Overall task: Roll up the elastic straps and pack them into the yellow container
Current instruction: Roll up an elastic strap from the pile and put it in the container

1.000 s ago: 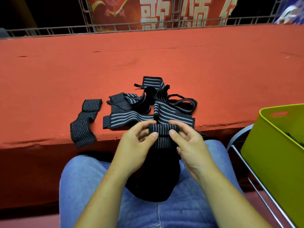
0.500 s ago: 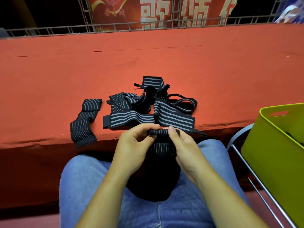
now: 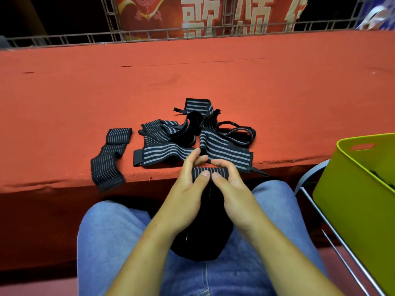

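A black elastic strap with grey stripes (image 3: 208,171), partly rolled, is pinched between both hands just in front of the table edge. My left hand (image 3: 188,189) pinches its left end with thumb and fingers, and my right hand (image 3: 233,189) pinches its right end. The strap's loose tail hangs down dark between my knees. A pile of several more striped straps (image 3: 192,137) lies on the red table (image 3: 213,82) just beyond my hands. One flat strap (image 3: 111,154) lies apart at the left, drooping over the edge. The yellow container (image 3: 350,201) stands at the right, with something dark inside.
My jeans-clad legs (image 3: 119,242) fill the lower view. A metal chair frame (image 3: 316,201) carries the yellow container. A metal railing and a red banner (image 3: 213,18) run behind the table's far edge.
The rolled part of the strap has turned further between my fingers, and my left fingers have stretched forward over the roll. The pile on the table has not moved.
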`<state>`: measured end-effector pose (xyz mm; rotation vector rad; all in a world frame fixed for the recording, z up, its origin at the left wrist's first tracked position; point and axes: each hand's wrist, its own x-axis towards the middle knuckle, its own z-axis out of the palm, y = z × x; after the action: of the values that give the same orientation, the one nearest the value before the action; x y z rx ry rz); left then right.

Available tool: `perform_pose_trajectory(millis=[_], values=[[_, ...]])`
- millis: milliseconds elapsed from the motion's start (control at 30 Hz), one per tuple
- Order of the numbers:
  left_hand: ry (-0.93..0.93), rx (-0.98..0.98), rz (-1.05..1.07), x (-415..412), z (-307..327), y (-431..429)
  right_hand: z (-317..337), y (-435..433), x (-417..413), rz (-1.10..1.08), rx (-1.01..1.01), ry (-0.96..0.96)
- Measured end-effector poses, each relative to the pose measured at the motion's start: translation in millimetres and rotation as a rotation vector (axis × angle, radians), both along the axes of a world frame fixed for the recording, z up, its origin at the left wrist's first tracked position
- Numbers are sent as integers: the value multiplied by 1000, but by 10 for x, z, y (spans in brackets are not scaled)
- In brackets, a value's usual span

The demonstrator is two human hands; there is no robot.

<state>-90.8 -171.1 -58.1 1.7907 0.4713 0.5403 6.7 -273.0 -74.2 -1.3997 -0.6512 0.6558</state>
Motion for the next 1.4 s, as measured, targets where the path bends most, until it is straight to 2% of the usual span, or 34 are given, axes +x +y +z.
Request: perform_pose_trajectory(millis=[133,233,633,1100,1200,1400], values=[[8,-30,58,-6,-33,36,14,-10,15,-42,33,-16],[-43,29,138,-27,-61,87,0,-15,54,-74,50,-20],[-139,191,123,-93,20,108,-79,10,71,-41,-6,80],[-146,-16,46,-86,-12,126,-25,-20,112,-87,78,177],[-100,-128,54,-78,-19,125,-19,-41,130,-65,89,145],[-83,-203,60,-17,-5,98,-38,-44,132,-27,117,48]])
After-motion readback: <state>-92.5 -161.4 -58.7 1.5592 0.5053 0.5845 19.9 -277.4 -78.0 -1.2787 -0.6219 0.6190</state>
